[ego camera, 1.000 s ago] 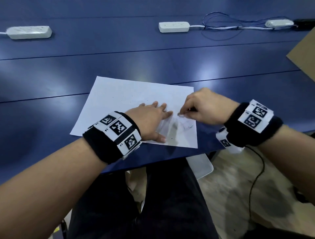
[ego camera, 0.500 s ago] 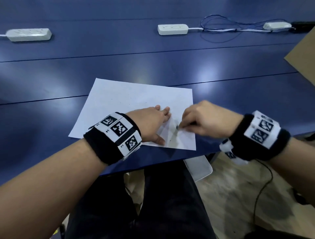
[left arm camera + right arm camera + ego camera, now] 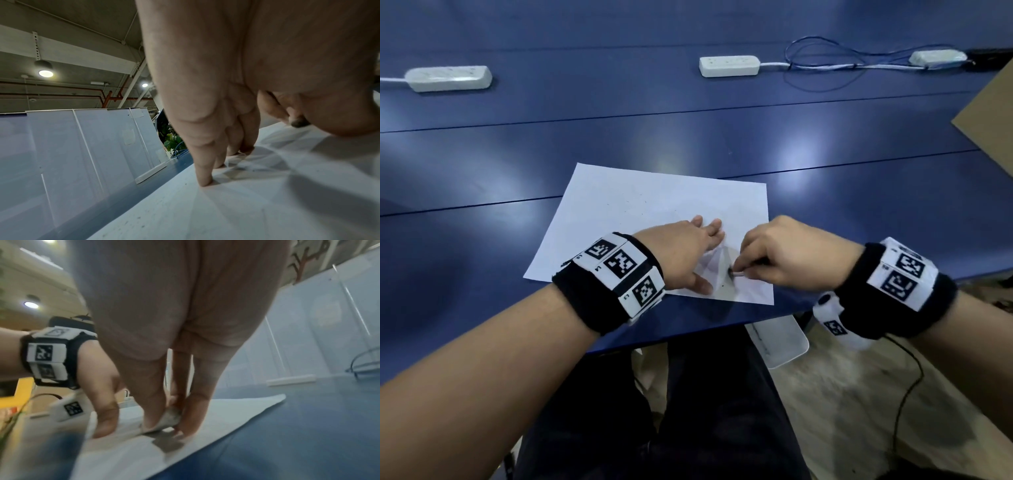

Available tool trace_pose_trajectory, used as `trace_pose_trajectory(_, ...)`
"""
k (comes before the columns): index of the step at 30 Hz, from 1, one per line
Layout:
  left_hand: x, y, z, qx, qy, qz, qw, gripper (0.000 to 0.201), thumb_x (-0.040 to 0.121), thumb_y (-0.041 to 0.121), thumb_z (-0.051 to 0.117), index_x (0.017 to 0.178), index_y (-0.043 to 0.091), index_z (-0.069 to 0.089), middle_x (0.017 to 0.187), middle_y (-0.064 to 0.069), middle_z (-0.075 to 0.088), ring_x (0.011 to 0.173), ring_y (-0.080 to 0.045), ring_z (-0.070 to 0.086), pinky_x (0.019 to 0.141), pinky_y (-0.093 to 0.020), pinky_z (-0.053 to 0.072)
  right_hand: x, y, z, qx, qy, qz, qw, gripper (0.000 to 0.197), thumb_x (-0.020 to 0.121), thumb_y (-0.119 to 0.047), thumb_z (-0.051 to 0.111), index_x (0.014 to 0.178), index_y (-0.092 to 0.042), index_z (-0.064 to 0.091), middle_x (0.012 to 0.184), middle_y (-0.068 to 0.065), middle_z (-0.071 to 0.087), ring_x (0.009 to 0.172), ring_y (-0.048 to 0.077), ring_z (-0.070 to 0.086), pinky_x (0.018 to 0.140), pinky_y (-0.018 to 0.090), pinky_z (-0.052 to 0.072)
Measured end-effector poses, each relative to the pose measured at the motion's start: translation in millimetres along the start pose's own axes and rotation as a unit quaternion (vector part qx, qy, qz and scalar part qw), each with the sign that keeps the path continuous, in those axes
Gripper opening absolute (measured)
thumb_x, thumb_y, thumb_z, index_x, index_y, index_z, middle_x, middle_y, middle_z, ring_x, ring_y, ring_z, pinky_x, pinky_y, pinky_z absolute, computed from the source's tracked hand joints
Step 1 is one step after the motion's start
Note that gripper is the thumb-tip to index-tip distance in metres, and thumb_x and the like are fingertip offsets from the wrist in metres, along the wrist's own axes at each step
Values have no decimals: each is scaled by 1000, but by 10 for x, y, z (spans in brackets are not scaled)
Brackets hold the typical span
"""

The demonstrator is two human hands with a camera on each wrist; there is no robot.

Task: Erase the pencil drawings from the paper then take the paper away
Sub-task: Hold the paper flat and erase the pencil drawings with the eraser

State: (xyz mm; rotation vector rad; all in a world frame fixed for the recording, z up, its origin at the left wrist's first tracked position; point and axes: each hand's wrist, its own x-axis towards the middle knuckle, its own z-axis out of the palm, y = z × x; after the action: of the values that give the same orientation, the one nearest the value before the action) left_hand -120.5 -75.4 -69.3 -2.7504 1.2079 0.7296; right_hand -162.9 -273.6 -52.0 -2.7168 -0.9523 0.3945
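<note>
- Erasing is the step we judge to be in hand: our right hand (image 3: 787, 253) pinches a small whitish eraser (image 3: 738, 273) with a darkened tip between curled fingers (image 3: 195, 402) and thumb, and presses that tip onto the white rectangular sheet of paper (image 3: 654, 205).
- We keep our left hand (image 3: 681, 253) flat on the sheet just beside the eraser, fingers straight and close together, fingertips (image 3: 203, 181) and thumb bearing down so the paper does not slide.
- The paper lies on the glossy dark blue table (image 3: 722, 144), its near right corner close to the table's front edge; grey smudging shows around the eraser tip, and the far half of the sheet looks nearly blank apart from tiny specks.
- Whether any pencil lines remain under our hands we cannot tell, since the hands cover that patch.
- The next move, as we judge it, calls for short firm strokes over the smudged spot with the left hand holding steady; only then would we lift the sheet away.
- A risk we see: the paper already shows creases near the eraser, so hard rubbing could wrinkle or tear it.
- Farther back on the table lie three white power strips (image 3: 729, 65) and a loop of thin blue cable (image 3: 822, 65), well apart from the sheet.
- A brown cardboard sheet (image 3: 989, 123) juts in at the right edge, also well apart; nothing stands in the way of the paper.
</note>
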Motion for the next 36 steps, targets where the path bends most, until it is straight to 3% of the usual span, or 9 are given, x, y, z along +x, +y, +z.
trace_pose_trajectory(5,1,-9,-13,-4,-3,1,1000,99,84,54,64,155,16,5,162,-1,-5,149,-25,3,117,-32,13,249,312,-135,-35,53,104,993,23,82,-19,60,97,-30,73,91,-6,74,85,15,64,78,24,48)
trace_pose_trajectory(10,2,5,-16,-7,-4,-3,1000,97,86,51,63,155,17,5,161,0,-8,149,-22,1,117,-30,11,10,43,25,-10,32,-1,999,17,83,-22,63,95,-27,74,89,-4,69,80,21,64,73,32,51)
trace_pose_trajectory(12,7,13,-14,-7,-7,-4,1000,97,86,50,63,155,17,4,161,1,-9,149,-21,0,118,-30,10,-33,15,52,2,11,-7,1000,17,84,-24,62,95,-28,74,89,-6,69,82,19,64,74,33,51)
trace_pose_trajectory(17,5,1,-17,-5,-7,-2,1000,98,86,52,63,155,17,3,161,1,-8,149,-22,0,117,-31,11,192,320,-95,-45,59,107,991,24,85,-21,56,99,-30,73,95,-6,72,92,19,63,78,30,51)
trace_pose_trajectory(22,7,7,-19,-15,-5,-3,1000,97,86,50,64,155,18,4,161,2,-9,149,-20,-1,117,-28,10,-70,32,13,-14,-1,-19,1000,20,85,-26,57,96,-27,73,91,-6,69,85,20,63,73,35,51)
trace_pose_trajectory(24,0,10,-19,-15,-9,-1,1000,97,86,50,63,155,18,3,161,2,-9,149,-20,-1,117,-28,10,-55,29,12,-19,-22,-14,999,19,85,-26,58,97,-28,73,93,-8,70,87,18,63,75,35,51)
trace_pose_trajectory(29,-3,5,-19,-11,-5,-1,1000,97,86,52,63,155,19,3,161,3,-9,149,-20,0,117,-29,11,226,338,-148,-45,40,74,995,22,83,-21,58,96,-29,73,93,-6,73,88,16,63,76,27,50)
trace_pose_trajectory(33,4,-3,-8,-17,-2,-1,1000,97,86,51,63,155,18,4,161,1,-8,149,-20,0,117,-28,10,-21,117,-10,-17,5,-25,1000,18,81,-21,63,94,-27,74,92,-7,70,84,17,64,75,29,50)
trace_pose_trajectory(36,3,-11,-2,-23,-2,1,1000,97,85,50,64,155,18,4,161,1,-8,149,-20,-1,117,-28,9,-28,123,34,-1,-6,-11,1000,19,81,-25,60,95,-29,73,91,-8,71,85,17,64,76,34,52)
